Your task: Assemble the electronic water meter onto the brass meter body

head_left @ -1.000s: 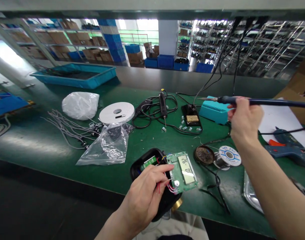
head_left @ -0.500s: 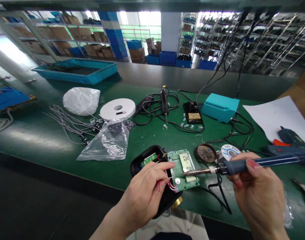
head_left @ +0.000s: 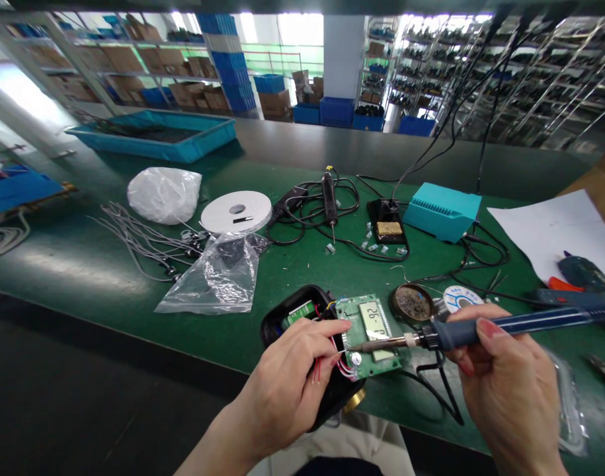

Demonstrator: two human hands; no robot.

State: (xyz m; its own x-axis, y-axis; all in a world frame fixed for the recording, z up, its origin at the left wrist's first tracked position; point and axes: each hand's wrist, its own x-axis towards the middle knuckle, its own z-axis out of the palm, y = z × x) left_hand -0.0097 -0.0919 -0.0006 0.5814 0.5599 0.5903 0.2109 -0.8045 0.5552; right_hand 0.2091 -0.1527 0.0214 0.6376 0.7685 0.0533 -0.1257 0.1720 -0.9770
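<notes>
Circuit board (head_left: 358, 334) gripped by the left hand (head_left: 292, 370), partly over a black case (head_left: 338, 396), soldering iron (head_left: 455, 334) clasped in the right hand (head_left: 510, 377), tip at the board.

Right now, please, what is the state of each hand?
Left hand: curled, touching the circuit board; whether it grips the red wires cannot be told.
Right hand: closed around the soldering iron.
</notes>
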